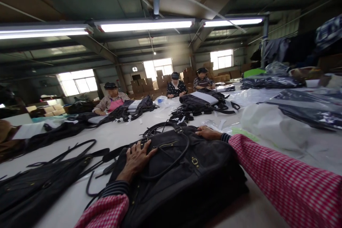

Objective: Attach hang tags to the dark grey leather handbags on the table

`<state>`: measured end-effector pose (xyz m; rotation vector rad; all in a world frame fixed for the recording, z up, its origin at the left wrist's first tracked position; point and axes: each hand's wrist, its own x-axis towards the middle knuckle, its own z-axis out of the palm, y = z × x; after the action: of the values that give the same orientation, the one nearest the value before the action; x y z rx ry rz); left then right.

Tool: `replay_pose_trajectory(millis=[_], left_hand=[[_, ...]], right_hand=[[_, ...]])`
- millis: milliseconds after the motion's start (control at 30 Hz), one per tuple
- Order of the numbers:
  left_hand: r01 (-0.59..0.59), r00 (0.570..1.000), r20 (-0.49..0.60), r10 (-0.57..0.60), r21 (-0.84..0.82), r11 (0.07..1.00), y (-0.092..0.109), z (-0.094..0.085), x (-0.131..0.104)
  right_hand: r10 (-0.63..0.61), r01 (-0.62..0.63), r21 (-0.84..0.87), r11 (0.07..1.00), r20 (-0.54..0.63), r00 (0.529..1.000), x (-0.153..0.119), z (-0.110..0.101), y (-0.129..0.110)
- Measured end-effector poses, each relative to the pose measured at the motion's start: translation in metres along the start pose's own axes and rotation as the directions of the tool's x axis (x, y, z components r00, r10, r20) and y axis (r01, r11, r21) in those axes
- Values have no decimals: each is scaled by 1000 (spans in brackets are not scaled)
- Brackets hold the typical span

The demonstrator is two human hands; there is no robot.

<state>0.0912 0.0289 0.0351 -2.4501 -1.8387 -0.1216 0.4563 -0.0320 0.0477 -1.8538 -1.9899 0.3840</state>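
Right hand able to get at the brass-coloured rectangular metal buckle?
Likely yes: the right hand rests on the same black fabric bag, and nothing visible covers or blocks the buckle.

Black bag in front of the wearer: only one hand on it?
No, the left hand lies spread on the black bag while the right hand rests at its far edge.

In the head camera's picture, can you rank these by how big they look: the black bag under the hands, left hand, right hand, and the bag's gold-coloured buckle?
1. Black bag
2. Left hand
3. Right hand, perhaps only looking smaller because it's farther away
4. Gold-coloured buckle
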Motion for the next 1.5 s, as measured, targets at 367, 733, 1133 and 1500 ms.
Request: replay_pose_trajectory(millis=[367,733,1133,1500], left_hand=[[-9,1000,6,9,16,1000,-2,1,4],[-11,1000,15,13,-85,996,-6,4,2],[-29,999,16,31,-136,990,-3,2,-1],[-36,999,8,38,-133,990,0,3,0]], right_hand=[[-204,257,-161,953,287,936,-61,-74,-84],[-187,180,-122,976,-50,981,-150,32,-25],[-285,259,-225,939,-92,954,-165,24,-33],[-214,284,-265,921,264,940,-110,-77,-97]])
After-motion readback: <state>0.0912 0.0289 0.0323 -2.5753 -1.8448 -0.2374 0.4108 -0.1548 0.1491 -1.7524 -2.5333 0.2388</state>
